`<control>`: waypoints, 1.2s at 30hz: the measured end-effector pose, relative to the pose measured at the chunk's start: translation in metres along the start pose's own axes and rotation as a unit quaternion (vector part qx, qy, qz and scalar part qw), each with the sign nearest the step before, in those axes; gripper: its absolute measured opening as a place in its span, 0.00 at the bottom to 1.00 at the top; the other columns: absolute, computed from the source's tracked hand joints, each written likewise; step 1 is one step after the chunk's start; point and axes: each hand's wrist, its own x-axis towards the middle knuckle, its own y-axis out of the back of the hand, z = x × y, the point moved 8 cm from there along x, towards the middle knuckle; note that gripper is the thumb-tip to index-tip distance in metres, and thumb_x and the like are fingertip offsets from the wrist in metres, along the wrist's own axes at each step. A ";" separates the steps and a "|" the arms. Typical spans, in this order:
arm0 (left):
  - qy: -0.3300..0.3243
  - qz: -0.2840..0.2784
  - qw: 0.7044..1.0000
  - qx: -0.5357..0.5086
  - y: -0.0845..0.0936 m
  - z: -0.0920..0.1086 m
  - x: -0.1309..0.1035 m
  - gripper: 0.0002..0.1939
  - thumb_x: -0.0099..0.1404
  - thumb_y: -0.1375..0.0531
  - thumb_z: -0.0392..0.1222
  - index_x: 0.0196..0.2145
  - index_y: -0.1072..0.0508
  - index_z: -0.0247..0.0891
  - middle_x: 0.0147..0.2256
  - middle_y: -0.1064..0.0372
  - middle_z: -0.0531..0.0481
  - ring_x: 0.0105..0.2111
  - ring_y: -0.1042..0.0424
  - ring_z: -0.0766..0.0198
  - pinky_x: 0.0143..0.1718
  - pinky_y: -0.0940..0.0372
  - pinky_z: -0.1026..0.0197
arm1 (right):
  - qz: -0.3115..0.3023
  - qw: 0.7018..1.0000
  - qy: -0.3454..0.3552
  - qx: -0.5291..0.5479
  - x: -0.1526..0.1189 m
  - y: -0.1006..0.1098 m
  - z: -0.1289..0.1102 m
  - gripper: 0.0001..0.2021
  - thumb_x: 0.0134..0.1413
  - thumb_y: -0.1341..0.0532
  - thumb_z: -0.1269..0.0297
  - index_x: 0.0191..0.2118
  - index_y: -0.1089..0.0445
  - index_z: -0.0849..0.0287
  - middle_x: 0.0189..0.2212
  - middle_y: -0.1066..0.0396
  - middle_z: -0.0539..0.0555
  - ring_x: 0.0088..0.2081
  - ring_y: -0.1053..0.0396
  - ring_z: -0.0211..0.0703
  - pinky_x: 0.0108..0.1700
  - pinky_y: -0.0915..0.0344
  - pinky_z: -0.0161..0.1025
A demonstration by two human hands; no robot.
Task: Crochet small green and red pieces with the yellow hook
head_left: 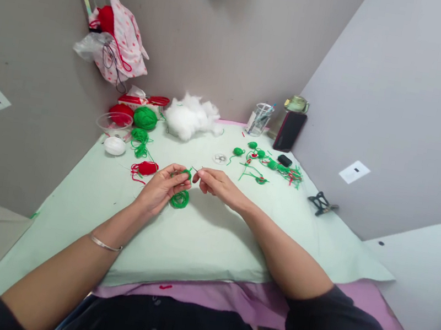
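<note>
Above the middle of the cloth, my left hand (163,186) pinches a small green crochet piece (187,174) between thumb and fingers. Close beside it, my right hand (219,186) is closed on a thin crochet hook (195,169), whose tip points at the green piece. The fingers partly cover both the piece and the hook. Just below my left fingers lies a loose coil of green yarn (180,199). A small red yarn bundle (147,168) rests on the cloth to the left of my left hand.
White stuffing (190,117) sits at the back, with a green yarn ball (145,118) and a clear bowl (114,122) to its left. At right are green crocheted pieces (272,165), a glass jar (259,120), a leaning phone (290,132) and a black stand (322,203).
</note>
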 end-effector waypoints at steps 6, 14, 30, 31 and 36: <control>-0.002 -0.017 1.000 0.009 -0.004 -0.001 -0.001 0.17 0.49 0.22 0.39 0.32 0.24 0.37 0.28 0.24 0.55 0.29 0.24 0.70 0.37 0.25 0.68 | -0.028 1.000 -0.009 0.011 -0.001 -0.006 0.000 0.26 0.63 0.43 0.38 0.34 0.27 0.60 0.20 0.42 0.44 0.24 0.50 0.34 0.28 0.53 0.36; -0.003 -0.028 0.999 0.020 -0.005 -0.001 -0.002 0.18 0.49 0.22 0.40 0.33 0.24 0.35 0.29 0.25 0.54 0.29 0.24 0.69 0.37 0.26 0.66 | -0.023 1.000 -0.007 0.020 -0.001 -0.005 -0.002 0.26 0.60 0.41 0.37 0.32 0.28 0.60 0.17 0.47 0.42 0.23 0.53 0.33 0.27 0.56 0.36; 0.000 -0.028 0.999 0.026 -0.004 -0.002 -0.001 0.17 0.50 0.23 0.40 0.33 0.24 0.35 0.30 0.25 0.53 0.29 0.25 0.69 0.37 0.27 0.66 | -0.006 1.000 -0.005 0.027 -0.001 -0.004 -0.004 0.25 0.60 0.40 0.39 0.32 0.30 0.59 0.17 0.47 0.41 0.23 0.52 0.33 0.28 0.55 0.36; 0.001 -0.027 0.999 0.025 -0.004 -0.002 -0.002 0.17 0.49 0.22 0.40 0.33 0.24 0.35 0.30 0.25 0.53 0.29 0.25 0.69 0.37 0.27 0.66 | -0.006 1.000 -0.005 0.027 -0.001 -0.004 -0.004 0.24 0.59 0.39 0.39 0.32 0.30 0.59 0.18 0.46 0.42 0.23 0.51 0.33 0.28 0.54 0.36; 0.001 -0.025 0.999 0.028 -0.006 -0.001 -0.003 0.17 0.49 0.23 0.41 0.32 0.24 0.35 0.29 0.25 0.53 0.29 0.25 0.69 0.36 0.27 0.66 | -0.005 1.000 -0.001 0.028 0.000 -0.006 -0.002 0.26 0.60 0.41 0.38 0.30 0.30 0.59 0.17 0.47 0.41 0.22 0.53 0.33 0.27 0.55 0.36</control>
